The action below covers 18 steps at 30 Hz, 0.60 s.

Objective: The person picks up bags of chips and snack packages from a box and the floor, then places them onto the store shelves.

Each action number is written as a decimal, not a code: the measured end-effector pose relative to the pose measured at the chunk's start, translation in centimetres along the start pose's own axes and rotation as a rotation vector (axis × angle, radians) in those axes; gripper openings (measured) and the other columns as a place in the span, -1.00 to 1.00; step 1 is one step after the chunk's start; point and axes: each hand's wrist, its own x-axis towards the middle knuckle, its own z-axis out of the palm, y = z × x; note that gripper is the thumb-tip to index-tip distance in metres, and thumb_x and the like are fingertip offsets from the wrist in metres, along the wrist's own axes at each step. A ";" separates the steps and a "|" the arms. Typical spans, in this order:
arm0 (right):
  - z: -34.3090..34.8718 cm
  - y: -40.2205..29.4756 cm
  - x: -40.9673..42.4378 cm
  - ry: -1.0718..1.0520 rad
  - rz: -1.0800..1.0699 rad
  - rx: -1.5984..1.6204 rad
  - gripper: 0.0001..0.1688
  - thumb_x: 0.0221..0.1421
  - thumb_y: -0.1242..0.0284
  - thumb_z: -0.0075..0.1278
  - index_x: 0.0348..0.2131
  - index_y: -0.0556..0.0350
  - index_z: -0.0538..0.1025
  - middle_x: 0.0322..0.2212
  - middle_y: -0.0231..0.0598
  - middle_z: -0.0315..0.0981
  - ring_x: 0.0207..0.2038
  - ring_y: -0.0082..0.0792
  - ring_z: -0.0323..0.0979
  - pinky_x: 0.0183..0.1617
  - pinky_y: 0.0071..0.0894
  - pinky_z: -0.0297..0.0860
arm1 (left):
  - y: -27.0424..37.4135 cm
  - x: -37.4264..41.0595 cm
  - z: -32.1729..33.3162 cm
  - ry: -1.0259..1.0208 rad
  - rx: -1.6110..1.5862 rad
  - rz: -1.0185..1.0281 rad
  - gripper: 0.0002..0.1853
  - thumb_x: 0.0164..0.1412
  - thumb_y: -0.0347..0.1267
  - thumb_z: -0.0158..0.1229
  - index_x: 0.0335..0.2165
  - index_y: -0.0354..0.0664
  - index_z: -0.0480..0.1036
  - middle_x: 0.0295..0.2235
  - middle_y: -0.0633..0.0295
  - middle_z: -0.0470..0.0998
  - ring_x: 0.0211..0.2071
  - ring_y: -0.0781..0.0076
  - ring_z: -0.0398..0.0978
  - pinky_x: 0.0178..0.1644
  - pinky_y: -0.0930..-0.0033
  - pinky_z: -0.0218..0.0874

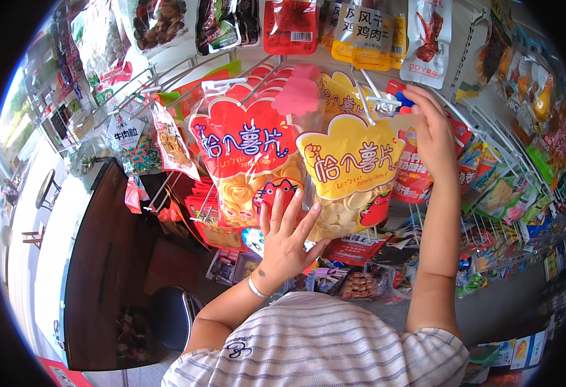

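My left hand (285,239) has its fingers spread in front of the lower corners of two hanging snack bags, and nothing is gripped in it. One is a red bag of potato chips (244,140) with a cat picture; to its right hangs a yellow bag of potato chips (353,159). Raised at the right, my right hand (430,128) reaches past the yellow bag's upper corner toward the hooks. Its fingertips are near small blue and red pieces (404,98); whether it pinches anything is hidden. Behind it hangs a red pouch (412,167).
More packets hang above, including a red pouch (290,29) and a white pouch (426,41). Metal display hooks (367,104) jut out between bags. At the left stand a dark wooden counter (101,271) and a black stool (169,317). Packed sweets (360,285) lie low ahead.
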 end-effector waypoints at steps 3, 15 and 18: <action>1.5 2.1 3.2 -0.219 0.056 -0.011 -0.69 0.10 0.49 -0.18 -0.15 0.23 0.39 -0.15 -0.08 0.37 -0.12 -0.14 0.35 -0.01 -0.37 0.24 | 0.2 0.4 0.6 0.007 0.042 -0.014 -0.24 -0.15 -0.16 0.27 0.06 -0.04 0.21 0.14 0.00 0.06 0.19 -0.11 -0.12 0.21 -0.07 -0.45; 7.3 7.4 11.4 -1.035 0.254 -0.015 -0.60 -0.08 0.42 0.08 -0.17 0.08 0.40 -0.35 -0.34 0.44 -0.31 -0.52 0.34 -0.23 -0.47 0.30 | 0.7 1.4 1.2 0.066 0.033 -0.077 -0.18 -0.14 -0.29 0.25 0.11 -0.08 0.08 0.15 0.10 0.07 0.20 -0.05 -0.12 0.19 -0.16 -0.48; 5.8 6.3 10.1 -0.982 0.276 0.061 -0.77 -0.07 0.44 0.05 -0.32 0.10 0.46 -0.44 -0.42 0.45 -0.37 -0.59 0.35 -0.28 -0.54 0.30 | 0.5 1.4 1.5 0.102 0.052 -0.071 -0.25 -0.10 -0.38 0.19 0.11 -0.07 0.10 0.15 0.16 0.08 0.20 -0.03 -0.10 0.19 -0.14 -0.45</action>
